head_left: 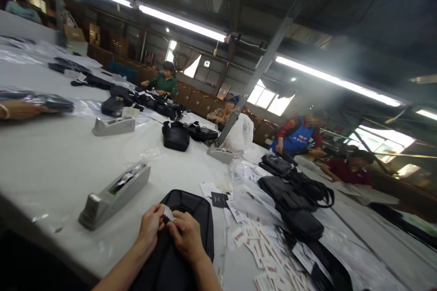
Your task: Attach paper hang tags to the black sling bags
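Observation:
A black bag lies in front of me on the white table. Over its upper part, my left hand and my right hand are close together, fingers pinched. Between them is a small white piece with a jagged edge, perhaps a tag or packet; both hands grip it. My fingers cover part of it. Left of the bag stands a grey tape dispenser. Just right of the bag are a black card and many small white printed packets.
Another tape dispenser and a black bag stand farther up the table. More black bags and clear plastic lie to the right. A co-worker's hand holds a wrapped item at far left. Several people work beyond.

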The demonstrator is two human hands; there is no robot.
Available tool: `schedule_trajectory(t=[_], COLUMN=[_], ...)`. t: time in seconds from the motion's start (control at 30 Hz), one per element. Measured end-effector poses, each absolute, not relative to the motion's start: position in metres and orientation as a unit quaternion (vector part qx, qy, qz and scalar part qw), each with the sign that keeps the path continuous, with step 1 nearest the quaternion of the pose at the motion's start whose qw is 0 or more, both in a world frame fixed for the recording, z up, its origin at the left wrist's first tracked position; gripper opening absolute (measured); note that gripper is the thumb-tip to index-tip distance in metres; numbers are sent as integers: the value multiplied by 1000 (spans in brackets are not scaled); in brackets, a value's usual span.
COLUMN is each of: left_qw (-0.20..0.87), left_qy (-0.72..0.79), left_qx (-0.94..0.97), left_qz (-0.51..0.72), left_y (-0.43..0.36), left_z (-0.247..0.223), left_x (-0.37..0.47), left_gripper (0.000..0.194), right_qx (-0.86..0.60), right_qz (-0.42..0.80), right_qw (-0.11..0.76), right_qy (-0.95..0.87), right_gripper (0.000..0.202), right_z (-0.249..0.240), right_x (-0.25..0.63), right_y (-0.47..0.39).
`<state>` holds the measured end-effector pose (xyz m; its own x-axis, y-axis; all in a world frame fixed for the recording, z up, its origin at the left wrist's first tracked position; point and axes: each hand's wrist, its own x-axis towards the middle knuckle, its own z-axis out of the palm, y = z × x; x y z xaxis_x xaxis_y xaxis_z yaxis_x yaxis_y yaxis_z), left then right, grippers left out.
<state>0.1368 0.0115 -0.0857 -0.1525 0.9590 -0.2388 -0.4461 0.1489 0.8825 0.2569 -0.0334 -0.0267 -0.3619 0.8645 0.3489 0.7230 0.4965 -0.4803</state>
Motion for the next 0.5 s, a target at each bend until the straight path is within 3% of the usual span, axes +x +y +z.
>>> schedule_trajectory(t=[0.13,0.23,0.37,0.5], left_qw=[569,548,529,515], left_qy=[478,487,508,522], left_qx=[294,333,391,475], left_qz=[601,593,556,488], left_y=[11,8,3,-1], left_z=[-83,-79,-75,-65], left_x=[134,130,122,116], left_gripper=[42,45,49,44], right_qx=[-502,-592,-686,-692], right_qz=[146,167,261,305], right_qw=[419,515,505,496], right_qy=[-742,-597,-453,-427], right_gripper=[15,24,34,41], right_z=[-40,-47,-49,-46], right_x=[258,260,257,250], right_y=[-40,-51,-61,-56])
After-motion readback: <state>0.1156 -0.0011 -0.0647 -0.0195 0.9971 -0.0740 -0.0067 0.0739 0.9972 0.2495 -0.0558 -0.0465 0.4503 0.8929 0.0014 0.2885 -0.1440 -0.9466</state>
